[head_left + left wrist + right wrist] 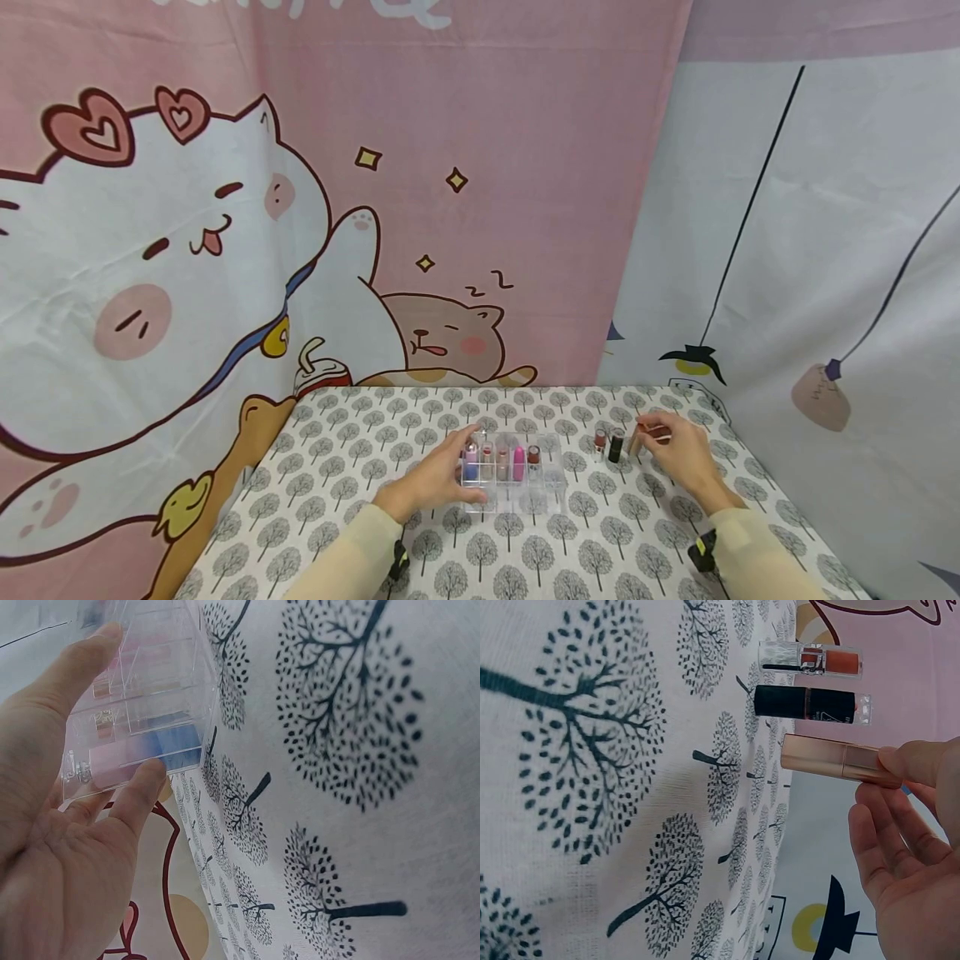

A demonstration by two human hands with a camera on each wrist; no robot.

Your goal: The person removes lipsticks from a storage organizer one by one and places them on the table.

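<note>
My left hand grips the left end of a clear plastic lipstick organizer, thumb on the near side and fingers on the far side. Several lipsticks stand in its back compartments, among them a pink-and-blue tube at the left end and a bright pink one. Over to the right, my right hand pinches the top of a rose-gold lipstick between thumb and fingers. The tube is roughly upright; whether its base touches the cloth I cannot tell.
Beside the rose-gold tube stand a black lipstick and a clear lipstick with a reddish part. A tree-print cloth covers the table. Cartoon-print curtains hang behind and along the sides.
</note>
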